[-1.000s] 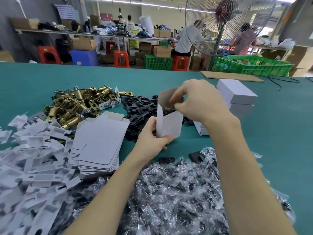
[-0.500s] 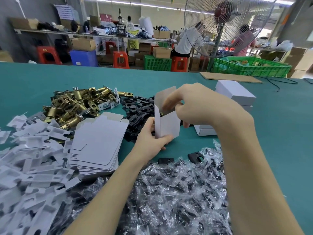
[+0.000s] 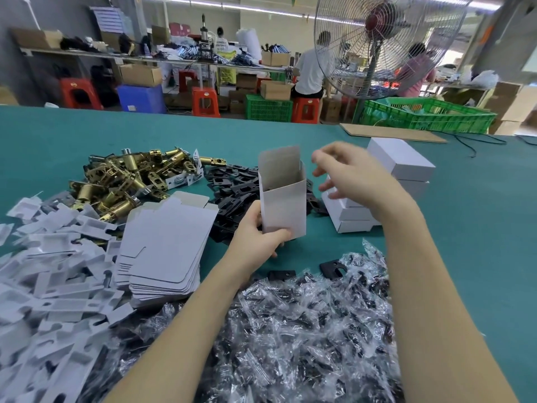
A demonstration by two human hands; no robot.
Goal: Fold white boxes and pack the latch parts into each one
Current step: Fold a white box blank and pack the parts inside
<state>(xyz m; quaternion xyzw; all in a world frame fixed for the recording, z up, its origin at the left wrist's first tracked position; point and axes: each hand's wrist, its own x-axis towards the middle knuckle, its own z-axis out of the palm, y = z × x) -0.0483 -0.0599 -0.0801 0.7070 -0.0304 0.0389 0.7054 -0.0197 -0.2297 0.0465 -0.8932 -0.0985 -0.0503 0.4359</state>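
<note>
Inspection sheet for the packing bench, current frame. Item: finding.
Surface: teal table, cardboard sheet at far edge.
Job's things: open white box upright, top flap up; flat box blanks stacked; brass latches piled; black plates piled; bagged parts heaped near; closed boxes stacked right.
Clutter: white card inserts heaped at left.
Grippers: left hand grips the open box's base; right hand open, off the box.
Cables: black cable on far table.
Surroundings: pedestal fan, green crate, seated workers.
</note>
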